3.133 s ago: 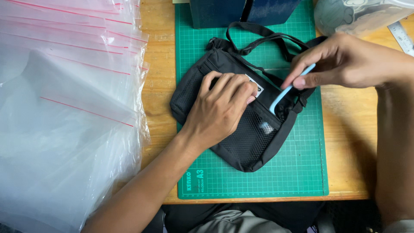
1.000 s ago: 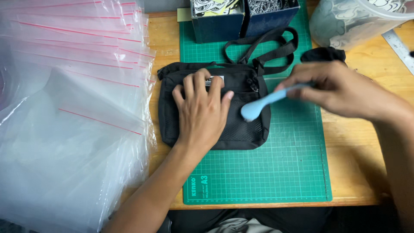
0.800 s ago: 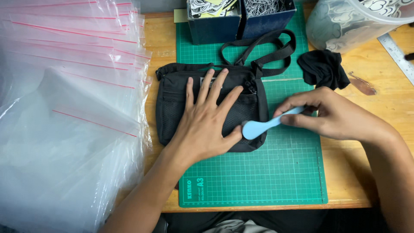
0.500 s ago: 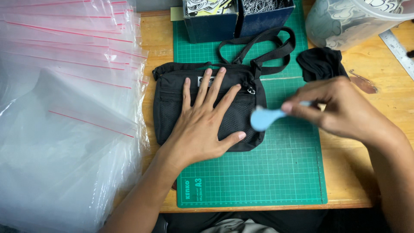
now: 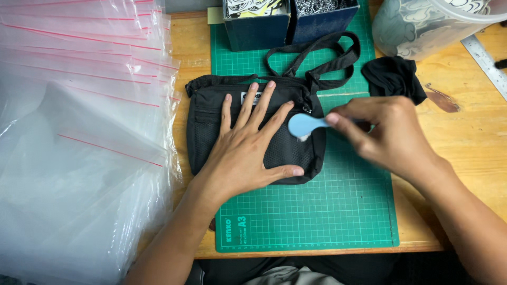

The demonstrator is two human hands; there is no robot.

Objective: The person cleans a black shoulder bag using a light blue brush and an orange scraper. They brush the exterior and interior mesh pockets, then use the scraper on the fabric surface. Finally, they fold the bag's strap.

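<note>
Black fabric pouch bag (image 5: 211, 113) with mesh front, lying flat on green cutting mat (image 5: 317, 211), strap looped toward 1 o'clock, pale blue brush (image 5: 303, 124) head over its right edge

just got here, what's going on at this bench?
A person's left hand lies flat, fingers spread, on a small black fabric shoulder bag on the green cutting mat. The right hand holds a light blue plastic brush against the bag's right edge. Clear zip bags are stacked at left.
</note>
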